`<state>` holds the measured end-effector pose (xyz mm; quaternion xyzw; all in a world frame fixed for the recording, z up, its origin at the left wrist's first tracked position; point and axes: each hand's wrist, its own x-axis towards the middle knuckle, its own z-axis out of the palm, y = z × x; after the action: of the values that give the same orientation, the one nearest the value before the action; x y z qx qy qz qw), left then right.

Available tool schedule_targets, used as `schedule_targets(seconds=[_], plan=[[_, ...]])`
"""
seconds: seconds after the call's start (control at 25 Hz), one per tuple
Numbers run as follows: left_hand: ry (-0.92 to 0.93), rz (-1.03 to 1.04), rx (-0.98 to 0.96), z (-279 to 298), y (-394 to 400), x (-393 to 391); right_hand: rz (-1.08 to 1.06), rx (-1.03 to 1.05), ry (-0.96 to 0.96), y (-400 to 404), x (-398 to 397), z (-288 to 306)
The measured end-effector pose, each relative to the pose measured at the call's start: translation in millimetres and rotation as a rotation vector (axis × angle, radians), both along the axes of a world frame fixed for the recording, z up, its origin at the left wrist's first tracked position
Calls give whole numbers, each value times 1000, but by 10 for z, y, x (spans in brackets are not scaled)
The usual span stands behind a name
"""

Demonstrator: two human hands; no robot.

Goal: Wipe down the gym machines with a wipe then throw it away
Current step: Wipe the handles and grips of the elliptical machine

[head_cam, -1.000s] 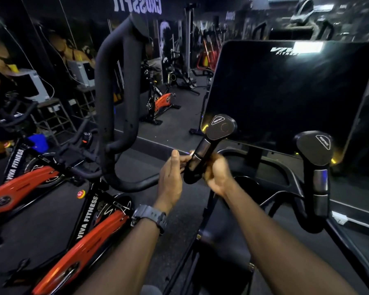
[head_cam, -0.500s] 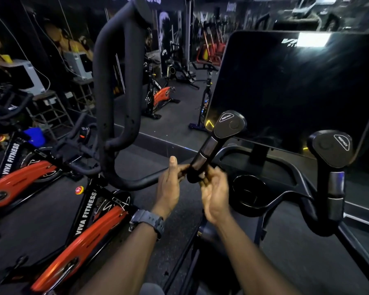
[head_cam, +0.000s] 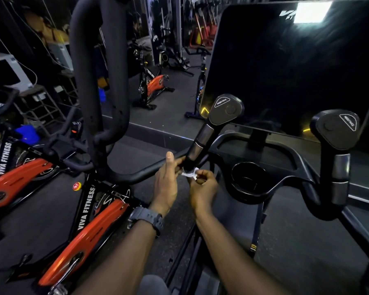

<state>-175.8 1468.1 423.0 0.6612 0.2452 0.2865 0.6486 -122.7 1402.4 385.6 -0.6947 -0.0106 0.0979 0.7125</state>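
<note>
- Pinching the white wipe (head_cam: pixel 189 174) between us, our right hand (head_cam: pixel 202 185) and left hand (head_cam: pixel 165 184) hold it at the base of the left resistance handle (head_cam: pixel 209 133).
- Our cup holder (head_cam: pixel 248 180) sits just right.

Floor: I see dark rubber matting (head_cam: pixel 41 209).
Wall ahead: a mirror (head_cam: pixel 168 39) reflecting orange spin bikes (head_cam: pixel 153 84).
Left: a stool (head_cam: pixel 36 99) carrying a white box (head_cam: pixel 11 71).
Light: dim, one bright ceiling-panel glare (head_cam: pixel 311 11).
</note>
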Motion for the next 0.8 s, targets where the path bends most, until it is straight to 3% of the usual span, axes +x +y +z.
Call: schedule_targets(seconds=[0.16,0.24,0.4,0.68,0.8], plan=[[-2,-30,-20,-54,-3,-7,-7,-70,-266,-100,-91,74],[-11,-46,-40,-82,-52,7,102,-348,-436,-147,90,104],[27,-62,-76,-82,-69,25,436,-803,-489,-86,891,484],[52,-110,-219,-38,-4,170,522,-927,-597,-156,760,404],[65,-112,-248,-53,-19,173,461,-854,-580,-122,774,425]])
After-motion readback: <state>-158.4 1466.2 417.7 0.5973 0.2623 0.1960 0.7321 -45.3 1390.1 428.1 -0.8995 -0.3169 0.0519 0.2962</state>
